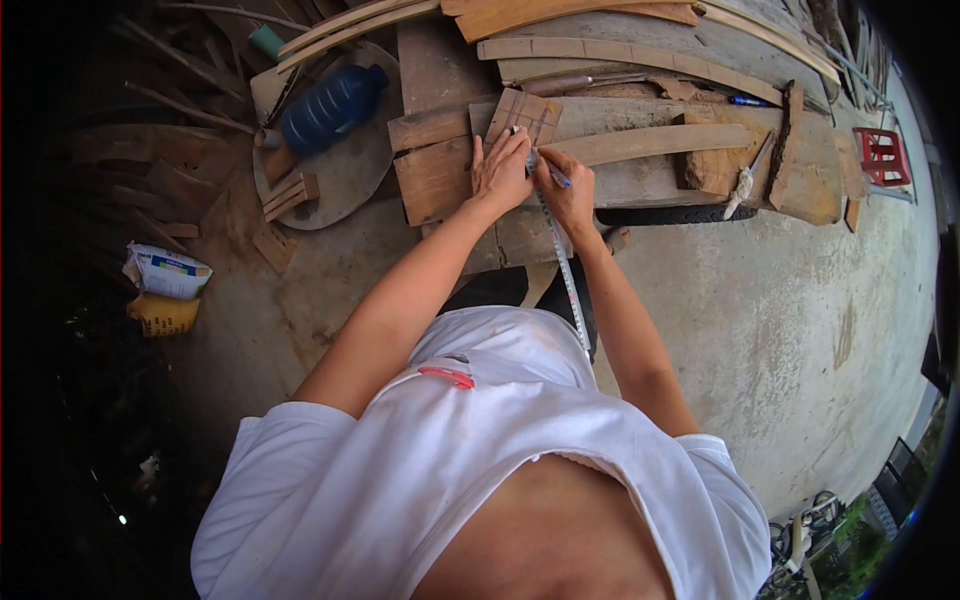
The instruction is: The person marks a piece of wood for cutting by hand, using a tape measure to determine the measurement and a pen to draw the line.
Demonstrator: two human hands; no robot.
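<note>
Over a small wooden board (532, 106) with dark pencil-like lines, my left hand (501, 172) lies with its fingers partly spread, thumb side at the top of a tape measure (560, 250). The pale blade of that tape hangs from between my hands toward my lap. My right hand (568, 190) is closed around a blue pen (561, 178), close beside the left hand and the board. A curved wooden strip (650, 143) stretches rightward from just behind my right hand. The tape's upper end is partly covered by my fingers.
The plank bench (620, 185) carries curved wooden pieces (630, 58), a wood block (712, 160), a knife with a wrapped handle (742, 186) and another blue pen (750, 101). Left stands a round table (350, 200) with a blue water bottle (330, 108). A red stool (882, 157) is at far right.
</note>
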